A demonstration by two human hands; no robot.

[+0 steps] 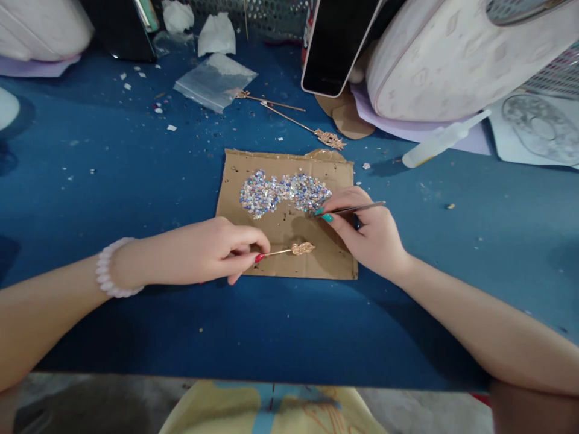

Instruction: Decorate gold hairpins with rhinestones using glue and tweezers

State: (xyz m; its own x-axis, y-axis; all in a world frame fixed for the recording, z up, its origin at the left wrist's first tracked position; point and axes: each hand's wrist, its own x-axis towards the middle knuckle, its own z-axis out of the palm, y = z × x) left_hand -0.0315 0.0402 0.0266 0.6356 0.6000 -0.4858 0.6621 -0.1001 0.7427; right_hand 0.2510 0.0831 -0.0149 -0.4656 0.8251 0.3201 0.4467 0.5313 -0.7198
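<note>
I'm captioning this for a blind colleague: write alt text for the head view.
The left hand holds a gold-coloured ornamental stick over cardboard on a blue table; the right hand holds a slim tool beside glittery pieces.

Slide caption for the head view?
Left hand's grip on a thin, ornate golden pin, right hand's grip on a slim metallic tool at glittering blue and white pieces on brown cardboard.

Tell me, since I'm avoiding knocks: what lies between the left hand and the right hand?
In the head view, a gold pin held by the left hand reaches partway across, over the cardboard.
</note>
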